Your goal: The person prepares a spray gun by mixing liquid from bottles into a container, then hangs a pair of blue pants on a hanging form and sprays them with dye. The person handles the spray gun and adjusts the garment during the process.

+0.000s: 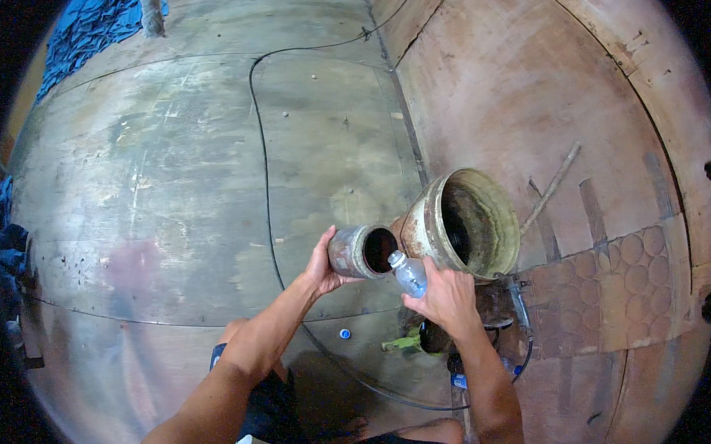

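Note:
My left hand is wrapped round a stained metal can, tilted so its dark mouth faces right. My right hand grips a clear plastic bottle with no cap on it. The bottle's neck points up and left, close beside the can's rim; whether they touch I cannot tell. Just beyond my right hand a large crusty bucket leans over, its dirty inside facing right. On the floor in front of me lies a small blue cap.
A green-smeared container and a metal fitting with a hose sit by my right forearm. A long black cable curves across the board floor. Beyond the bucket lies a stick. Blue sheeting and a post stand far left.

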A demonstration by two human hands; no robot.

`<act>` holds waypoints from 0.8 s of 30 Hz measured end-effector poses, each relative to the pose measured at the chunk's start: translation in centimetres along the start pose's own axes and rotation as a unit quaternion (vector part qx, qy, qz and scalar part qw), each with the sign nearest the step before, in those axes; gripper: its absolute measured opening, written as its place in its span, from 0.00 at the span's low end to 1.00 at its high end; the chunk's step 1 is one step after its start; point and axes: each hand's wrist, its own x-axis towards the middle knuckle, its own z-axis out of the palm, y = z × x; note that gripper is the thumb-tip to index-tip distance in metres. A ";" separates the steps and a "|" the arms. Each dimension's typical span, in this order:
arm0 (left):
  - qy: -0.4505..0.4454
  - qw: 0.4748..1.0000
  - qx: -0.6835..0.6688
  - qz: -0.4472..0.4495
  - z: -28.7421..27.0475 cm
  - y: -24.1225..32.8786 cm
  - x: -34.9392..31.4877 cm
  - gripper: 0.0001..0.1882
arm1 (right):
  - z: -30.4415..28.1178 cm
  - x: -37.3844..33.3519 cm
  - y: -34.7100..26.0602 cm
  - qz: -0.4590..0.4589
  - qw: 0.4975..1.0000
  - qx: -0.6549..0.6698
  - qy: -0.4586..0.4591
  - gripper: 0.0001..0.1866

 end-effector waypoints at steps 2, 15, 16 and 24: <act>-0.008 1.000 -0.001 -0.006 0.0 -0.7 0.4 0.42 | -0.3 0.4 0.4 -0.018 0.999 -0.037 -0.003 0.33; -0.008 1.000 -0.017 -0.025 0.5 -0.8 0.0 0.43 | -2.1 3.8 -1.1 -0.055 0.970 -0.221 -0.080 0.34; -0.007 1.000 -0.011 -0.027 0.6 -0.7 -0.1 0.43 | -2.1 4.0 -1.2 -0.052 0.968 -0.230 -0.089 0.34; -0.010 1.000 -0.025 -0.016 0.6 -0.6 0.0 0.43 | -2.5 4.9 -1.7 -0.059 0.959 -0.265 -0.073 0.32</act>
